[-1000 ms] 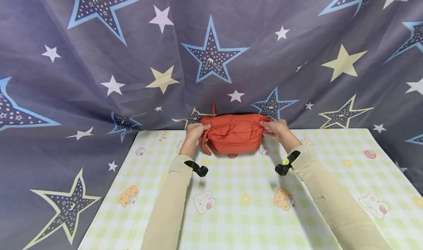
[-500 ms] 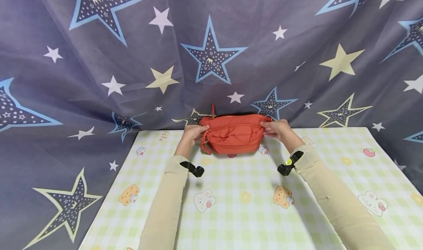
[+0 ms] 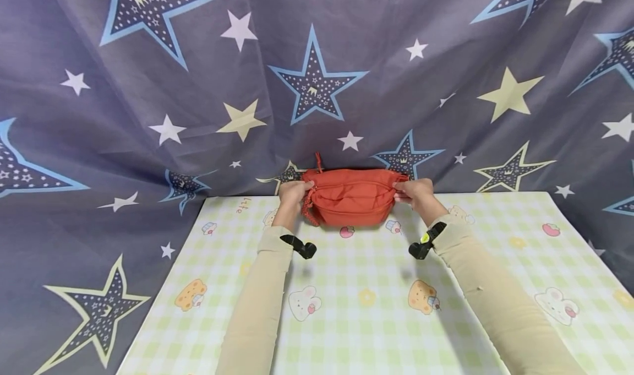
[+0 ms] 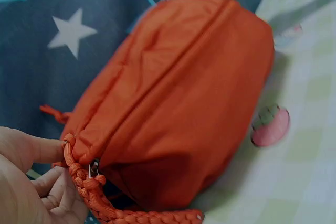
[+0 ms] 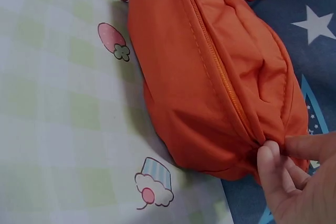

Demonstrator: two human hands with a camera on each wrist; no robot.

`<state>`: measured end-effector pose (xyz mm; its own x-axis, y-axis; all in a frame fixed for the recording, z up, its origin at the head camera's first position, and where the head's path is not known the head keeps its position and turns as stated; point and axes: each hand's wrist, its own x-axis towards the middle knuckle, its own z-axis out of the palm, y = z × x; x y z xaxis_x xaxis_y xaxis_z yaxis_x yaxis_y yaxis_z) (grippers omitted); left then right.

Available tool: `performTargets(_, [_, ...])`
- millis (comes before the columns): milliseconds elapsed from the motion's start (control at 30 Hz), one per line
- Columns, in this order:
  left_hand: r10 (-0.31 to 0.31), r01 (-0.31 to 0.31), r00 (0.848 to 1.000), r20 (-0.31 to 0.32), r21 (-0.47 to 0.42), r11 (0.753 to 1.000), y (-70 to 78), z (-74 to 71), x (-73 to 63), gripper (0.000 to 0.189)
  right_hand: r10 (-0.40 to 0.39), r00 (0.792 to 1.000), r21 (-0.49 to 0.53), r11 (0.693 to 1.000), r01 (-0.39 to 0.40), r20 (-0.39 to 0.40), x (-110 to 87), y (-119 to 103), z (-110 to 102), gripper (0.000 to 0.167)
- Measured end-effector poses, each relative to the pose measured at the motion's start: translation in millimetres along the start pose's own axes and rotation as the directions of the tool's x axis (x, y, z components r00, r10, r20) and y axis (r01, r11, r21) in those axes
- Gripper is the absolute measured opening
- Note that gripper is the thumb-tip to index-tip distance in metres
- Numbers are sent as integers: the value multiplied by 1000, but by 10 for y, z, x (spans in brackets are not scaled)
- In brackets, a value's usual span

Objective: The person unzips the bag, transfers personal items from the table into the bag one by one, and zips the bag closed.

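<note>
An orange-red fabric waist bag (image 3: 354,199) with a zipper across its front is held at the table's far edge, near the star-printed curtain. In the head view my left hand (image 3: 293,192) pinches its left end. A braided cord pull (image 4: 100,203) hangs from the zipper end there, beside my left fingers in the left wrist view. My right hand (image 3: 417,192) pinches the gathered right end; in the right wrist view the thumb and fingertips (image 5: 269,153) press the cloth by the zipper's end. The bag's back and underside are hidden.
A dark curtain (image 3: 317,138) with printed stars rises right behind the table. The table's cover (image 3: 356,331) is green-white checked with printed cartoon figures. A black camera mount sits on each wrist, the left one (image 3: 299,246) and the right one (image 3: 425,244).
The bag has risen or shifted back slightly, baring the printed strawberry below it. My left wrist moved out to the left, then back to the right. Both hands stay at the bag's ends.
</note>
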<state>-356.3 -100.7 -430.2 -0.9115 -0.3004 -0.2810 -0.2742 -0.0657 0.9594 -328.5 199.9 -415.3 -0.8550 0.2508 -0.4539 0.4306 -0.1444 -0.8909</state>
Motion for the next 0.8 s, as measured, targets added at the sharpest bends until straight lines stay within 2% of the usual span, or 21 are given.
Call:
performTargets(167, [2,-2,999,41,-17,1000,-72,-46,57,14,-34,999,-37,999,34,4,-2,19,6,15])
performTargets(367, [4,-8,993,116,30,1000,-89,-133,37,11,-6,1000,-134,991,9,29,-46,9,-53,21])
performTargets(500, [2,-7,987,161,30,1000,-104,-182,18,12,2,999,-147,989,6,55,-73,22,-102,31])
performTargets(633, [9,-19,979,205,46,999,-116,-239,-4,15,-3,995,-134,991,17,101,-106,37,-159,22])
performTargets(800, [8,-42,966,259,126,991,-107,-332,-31,21,-7,987,-128,991,28,162,-168,47,-222,14])
